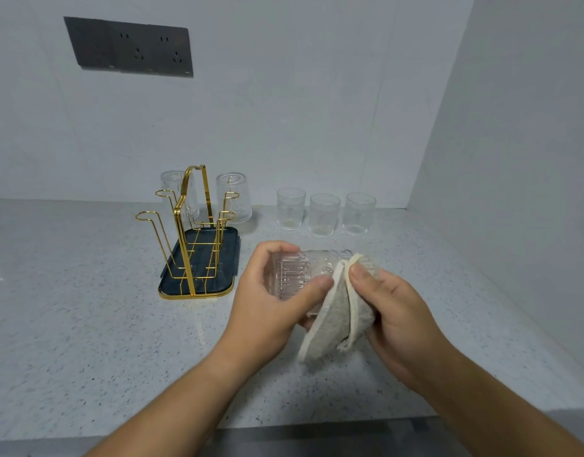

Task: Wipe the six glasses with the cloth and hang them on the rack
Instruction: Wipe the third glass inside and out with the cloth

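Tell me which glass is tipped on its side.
The ribbed glass in the left hand, one end wrapped in the cloth. Two others hang inverted on the rack; three stand upright beside it.

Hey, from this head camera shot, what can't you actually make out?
All in the head view:
1. Held glass: one end is covered by the cloth and the right hand.
2. Right hand's fingers: hidden behind the cloth.
3. Back-left hung glass: partly behind the handle of the rack.
4. Three standing glasses: too small to tell whether wet or smudged.
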